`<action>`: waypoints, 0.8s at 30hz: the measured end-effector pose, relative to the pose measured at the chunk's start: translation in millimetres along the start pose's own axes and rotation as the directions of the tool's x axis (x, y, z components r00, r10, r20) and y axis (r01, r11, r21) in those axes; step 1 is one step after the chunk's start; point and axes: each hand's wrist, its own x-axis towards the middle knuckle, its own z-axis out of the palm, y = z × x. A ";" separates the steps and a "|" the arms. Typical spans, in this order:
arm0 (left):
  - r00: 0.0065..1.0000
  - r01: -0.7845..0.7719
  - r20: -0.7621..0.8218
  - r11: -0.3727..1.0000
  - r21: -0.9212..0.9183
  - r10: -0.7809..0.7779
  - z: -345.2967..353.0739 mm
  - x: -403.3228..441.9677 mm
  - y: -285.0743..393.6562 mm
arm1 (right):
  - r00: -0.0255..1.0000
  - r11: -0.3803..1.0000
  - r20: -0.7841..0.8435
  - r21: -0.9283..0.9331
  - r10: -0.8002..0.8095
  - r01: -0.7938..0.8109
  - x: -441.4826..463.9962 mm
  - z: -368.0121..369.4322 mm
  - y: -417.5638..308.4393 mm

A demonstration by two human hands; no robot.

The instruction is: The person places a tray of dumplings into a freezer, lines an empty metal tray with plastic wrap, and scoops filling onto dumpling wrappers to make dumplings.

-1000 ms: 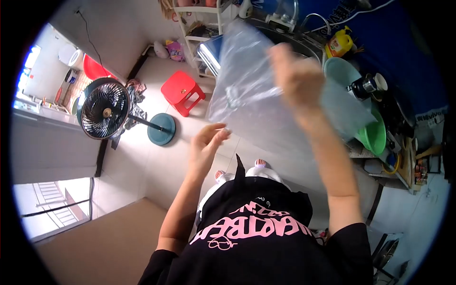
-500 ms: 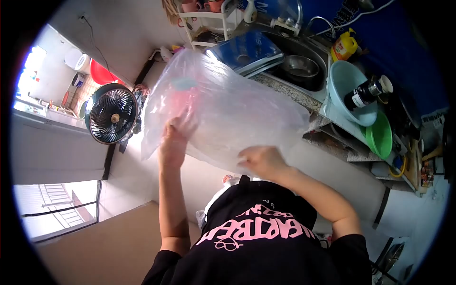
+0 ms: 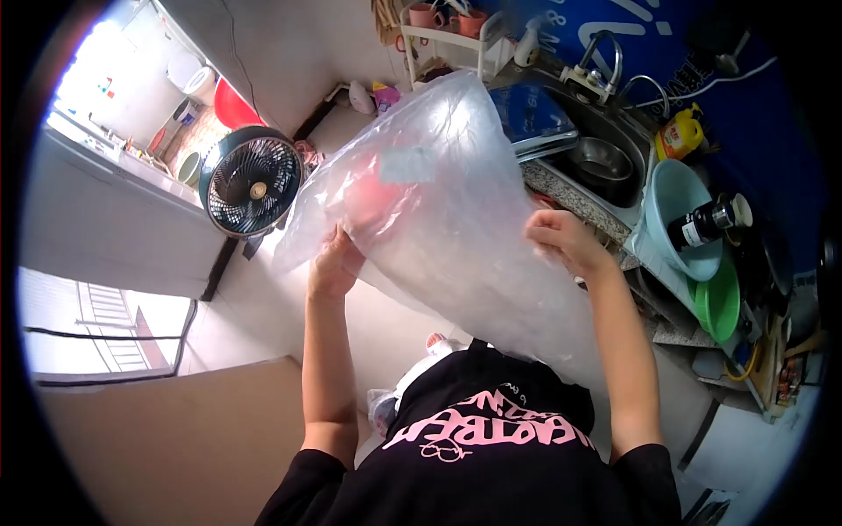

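A large translucent plastic bag (image 3: pixel 456 210) is spread out in front of my black shirt, with a pale label (image 3: pixel 408 165) near its upper part. My left hand (image 3: pixel 338 259) grips the bag's lower left edge between thumb and fingers. At the bag's right edge, my right hand (image 3: pixel 566 238) has its fingers pinched together on the plastic. Through the film a blurred red shape shows, left of the bag's middle.
A standing fan (image 3: pixel 256 188) is at the left. At the upper right, a sink (image 3: pixel 627 197) holds a metal bowl (image 3: pixel 600 160). Beside it are a light-blue basin (image 3: pixel 662 206) with a dark bottle, a green basin (image 3: pixel 719 302) and a yellow bottle (image 3: pixel 680 133).
The bag is now stretched wider and higher between my hands. My right hand has moved up and right to the bag's right edge. The view has shifted, so the surroundings sit further right.
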 end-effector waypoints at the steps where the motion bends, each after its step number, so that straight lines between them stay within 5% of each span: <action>1: 1.000 -0.005 -0.015 1.000 -0.006 0.005 -7.9 -5.7 0.2 | 0.998 0.999 -0.044 0.031 -0.042 0.043 -7.1 2.5 2.8; 2: 0.997 0.049 -0.062 0.998 0.050 -0.046 -21.0 -10.3 0.6 | 0.999 0.999 -0.035 0.026 -0.034 0.035 -11.2 5.8 6.3; 4: 0.991 0.105 -0.097 0.990 0.095 -0.095 -40.3 -12.6 -2.7 | 0.862 0.963 -0.440 -0.206 -0.251 0.175 -20.4 6.4 9.1; 5: 0.973 0.131 -0.223 0.935 0.328 -0.058 -46.9 -13.8 -5.7 | 0.832 0.873 -0.390 -0.440 -0.395 0.208 -26.1 3.2 8.1; 6: 0.943 0.177 -0.331 0.824 0.538 0.014 -52.9 -13.7 -12.0 | 0.826 0.869 -0.396 -0.449 -0.401 0.207 -31.0 1.0 6.9; 8: 0.846 0.242 -0.527 0.825 0.511 0.078 -71.1 -16.3 -35.2 | 0.839 0.564 -0.351 -0.823 -0.417 -0.064 -40.7 -1.2 6.6; 9: 0.802 0.136 -0.558 0.844 0.518 0.213 -62.4 -13.2 -42.8 | 0.832 0.562 -0.360 -0.824 -0.422 -0.071 -40.8 -8.3 23.1; 10: 0.735 0.031 -0.587 0.849 0.527 0.338 -53.1 -11.1 -50.6 | 0.853 0.736 -0.338 -0.673 -0.398 0.077 -36.3 -19.6 53.1; 11: 0.736 0.088 -0.606 0.845 0.527 0.301 -52.1 -16.0 -51.6 | 0.872 0.858 -0.307 -0.467 -0.382 0.212 -37.0 -23.6 70.2; 12: 0.740 0.086 -0.603 0.848 0.523 0.297 -52.3 -18.7 -53.5 | 0.870 0.857 -0.312 -0.471 -0.382 0.208 -43.3 -8.5 70.8; 13: 0.740 0.157 -0.616 0.823 0.547 0.268 -53.0 -21.1 -55.1 | 0.892 0.991 -0.443 0.058 -0.086 0.124 -49.1 17.5 69.7; 14: 0.738 0.227 -0.630 0.791 0.568 0.240 -54.2 -22.1 -56.3 | 0.887 0.816 -0.397 0.577 0.235 0.042 -55.2 34.1 71.6; 18: 0.672 0.257 -0.718 0.853 0.455 0.182 -102.3 -22.2 -65.0 | 0.953 0.938 -0.172 0.289 0.250 -0.194 -60.4 32.9 120.6; 20: 0.618 0.165 -0.762 0.915 0.369 0.195 -159.9 -28.3 -85.1 | 0.853 0.937 -0.426 0.299 0.300 -0.180 -58.7 45.5 126.3; 21: 0.566 0.252 -0.808 0.898 0.361 0.166 -168.2 -30.0 -81.6 | 0.880 0.962 -0.391 0.080 0.270 -0.259 -61.8 25.4 160.2; 23: 0.467 0.475 -0.872 0.789 0.390 0.150 -174.4 -32.4 -69.2 | 0.844 0.953 -0.463 0.011 0.272 -0.302 -54.1 25.6 160.4; 24: 0.417 0.542 -0.868 0.692 0.476 0.271 -198.1 -33.9 -77.7 | 0.810 0.939 -0.528 -0.065 0.255 -0.338 -48.2 23.2 158.8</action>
